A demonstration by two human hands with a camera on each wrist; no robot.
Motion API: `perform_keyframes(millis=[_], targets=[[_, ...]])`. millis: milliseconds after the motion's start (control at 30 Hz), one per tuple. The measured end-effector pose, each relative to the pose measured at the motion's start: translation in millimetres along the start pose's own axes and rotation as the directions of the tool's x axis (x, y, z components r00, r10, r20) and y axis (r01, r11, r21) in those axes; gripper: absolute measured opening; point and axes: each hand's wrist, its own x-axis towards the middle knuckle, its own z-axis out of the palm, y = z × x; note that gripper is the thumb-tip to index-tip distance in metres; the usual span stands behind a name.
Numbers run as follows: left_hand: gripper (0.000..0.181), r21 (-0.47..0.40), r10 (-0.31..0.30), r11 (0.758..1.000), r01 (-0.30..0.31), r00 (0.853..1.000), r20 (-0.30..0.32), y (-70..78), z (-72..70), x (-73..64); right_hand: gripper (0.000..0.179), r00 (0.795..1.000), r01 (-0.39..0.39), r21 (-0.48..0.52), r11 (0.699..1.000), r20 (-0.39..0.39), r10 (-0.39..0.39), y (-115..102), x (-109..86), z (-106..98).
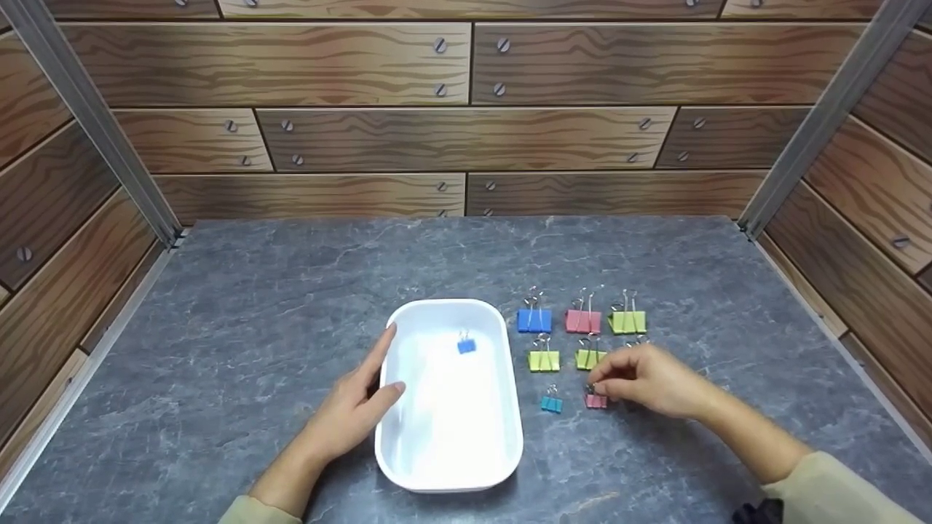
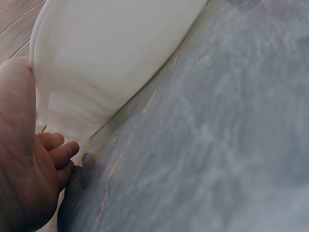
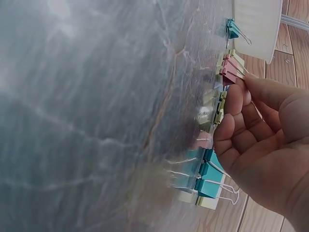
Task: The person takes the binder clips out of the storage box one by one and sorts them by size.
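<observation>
My left hand [image 1: 346, 415] holds the left side of a white plastic tray [image 1: 449, 486], thumb over the rim and the other fingers along the outside wall. A small blue binder clip [image 1: 467, 346] lies inside the tray. My right hand [image 1: 652, 380] pinches the wire handles of a small pink binder clip [image 1: 595, 401] between thumb and index finger, close over the table. The other fingers curl loosely, as the right wrist view shows. Left of it stands a small teal binder clip [image 1: 551, 404], between the pink one and the tray.
Behind my right hand stand medium yellow-green clips [image 1: 544, 360] and a larger teal clip [image 3: 210, 174], mostly hidden in the head view. Farther back are a large blue clip [image 1: 534, 320], a pink one [image 1: 583, 321] and a yellow-green one [image 1: 628, 322]. Wood-patterned walls enclose the grey table [image 1: 255, 327].
</observation>
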Motion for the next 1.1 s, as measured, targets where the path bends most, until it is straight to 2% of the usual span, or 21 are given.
perform_keyframes(millis=[367, 700, 867, 1100], targets=[[0.075, 0.012, 0.008, 1.0, -0.008, 1.0, -0.003, -0.4, -0.2, 0.4, 0.012, 1.0, -0.019, -0.009, 1.0, 0.011, 0.019, 1, -1.4, -2], [0.075, -0.016, -0.001, 1.0, 0.001, 1.0, 0.013, 0.1, 0.2, -0.5, 0.016, 0.999, 0.012, -0.018, 1.0, -0.038, -0.013, -9, -6.6, -16], [0.075, -0.012, 0.005, 1.0, -0.005, 1.0, 0.01, 0.1, 0.0, 0.3, 0.017, 0.998, 0.03, -0.025, 0.999, -0.055, -0.031, -23, -7.2, -26], [0.076, -0.008, 0.008, 1.0, -0.008, 1.0, 0.008, -0.6, 0.0, 0.9, 0.013, 0.994, 0.076, -0.065, 0.995, -0.078, -0.081, -56, 3.3, -34]])
